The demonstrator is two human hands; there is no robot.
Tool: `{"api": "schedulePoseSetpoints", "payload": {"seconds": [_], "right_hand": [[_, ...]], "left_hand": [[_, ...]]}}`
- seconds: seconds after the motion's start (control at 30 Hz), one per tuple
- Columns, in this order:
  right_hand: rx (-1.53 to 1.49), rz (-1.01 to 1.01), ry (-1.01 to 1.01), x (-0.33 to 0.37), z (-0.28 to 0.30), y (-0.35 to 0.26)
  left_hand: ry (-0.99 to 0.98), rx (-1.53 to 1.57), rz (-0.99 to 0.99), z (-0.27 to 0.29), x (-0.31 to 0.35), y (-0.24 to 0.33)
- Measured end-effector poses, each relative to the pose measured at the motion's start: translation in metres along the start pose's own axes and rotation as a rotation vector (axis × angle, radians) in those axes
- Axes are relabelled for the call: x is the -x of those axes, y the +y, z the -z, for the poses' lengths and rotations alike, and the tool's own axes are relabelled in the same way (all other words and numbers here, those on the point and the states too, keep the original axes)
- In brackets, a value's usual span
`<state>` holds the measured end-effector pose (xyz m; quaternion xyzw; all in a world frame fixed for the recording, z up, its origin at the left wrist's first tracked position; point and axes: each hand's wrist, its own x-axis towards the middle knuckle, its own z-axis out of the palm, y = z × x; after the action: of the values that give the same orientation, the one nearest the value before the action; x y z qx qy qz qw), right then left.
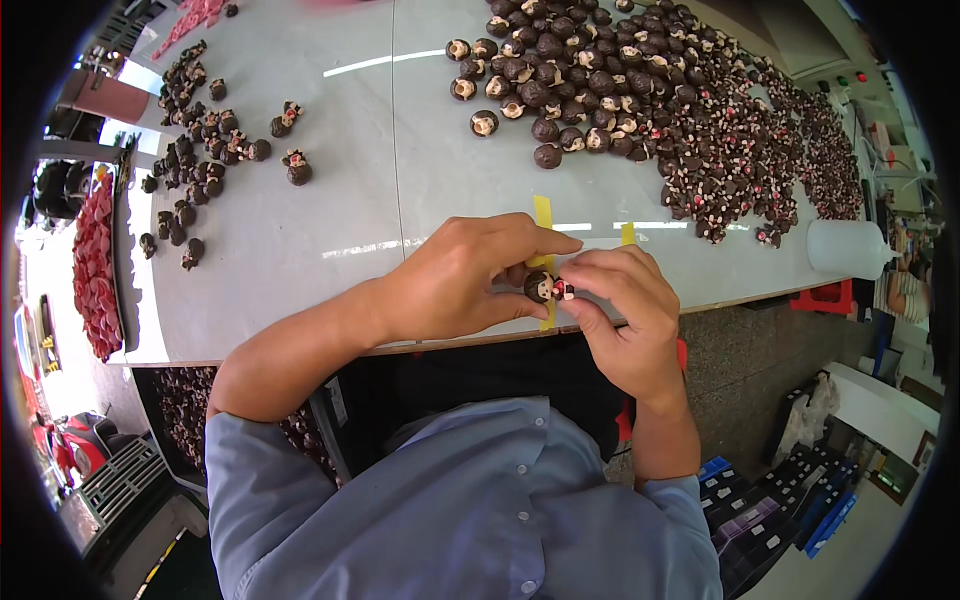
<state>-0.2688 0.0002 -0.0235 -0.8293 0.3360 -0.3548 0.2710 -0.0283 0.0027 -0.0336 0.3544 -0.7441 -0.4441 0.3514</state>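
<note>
Close to the table's near edge, my two hands meet around a small doll figurine (541, 288). It has a round brown-haired head and a dark body with red and white parts. My left hand (455, 275) pinches the head end between thumb and fingers, its index finger stretched over the top. The fingers and thumb of my right hand (632, 315) are closed on the body end (564, 289). Head and body touch or nearly touch; the joint is too small to make out. Yellow tape strips (543, 213) lie on the tabletop beside and under my hands.
Loose brown doll heads (548, 100) lie heaped at the far right, beside piles of small dark bodies (710, 190). Figurines with heads and bodies together (205, 150) are scattered at the left. A white plastic container (845, 248) stands at the right edge. Red pieces (95, 270) fill a tray at far left.
</note>
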Motion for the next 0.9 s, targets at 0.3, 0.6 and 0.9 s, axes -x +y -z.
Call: {"api": "schedulePoseSetpoints", "payload": {"seconds": [0.3,0.6,0.9], "right_hand": [[-0.088,-0.211,0.17,0.021,0.008,0.003],[0.192,-0.348,0.478,0.057,0.045,0.048],[0.63,-0.153,0.34,0.025,0.058,0.068]], "left_hand": [[-0.002,-0.135,-0.002,0.004,-0.002,-0.004],[0.287,-0.511,-0.06,0.023,-0.005,-0.019],[0.472,-1.231,0.573,0.121,0.036,-0.023]]}}
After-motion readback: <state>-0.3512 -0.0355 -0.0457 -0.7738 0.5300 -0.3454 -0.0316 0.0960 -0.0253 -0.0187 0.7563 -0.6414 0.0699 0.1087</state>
